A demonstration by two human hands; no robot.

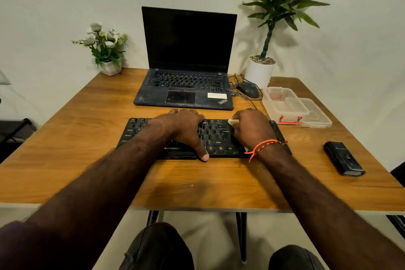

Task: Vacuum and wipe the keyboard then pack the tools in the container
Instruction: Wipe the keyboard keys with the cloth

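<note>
A black keyboard (pixel 215 136) lies on the wooden table (pixel 87 138) in front of me. My left hand (pixel 184 129) rests on its middle, fingers spread over the far edge and thumb at the near edge. My right hand (pixel 252 129) is over the right part of the keyboard and pinches a small pale cloth (pixel 233 121) against the top key rows; most of the cloth is hidden under the fingers. A black handheld vacuum (pixel 343 158) lies on the table to the right. A clear plastic container (pixel 282 103) with red clips stands at the back right, its lid (pixel 317 116) beside it.
An open black laptop (pixel 186 85) sits behind the keyboard. A wired mouse (pixel 248 89) and cables lie to its right. A white potted plant (pixel 260 70) stands at the back right, a small flower pot (pixel 110 66) at the back left. The table's front edge is near my knees.
</note>
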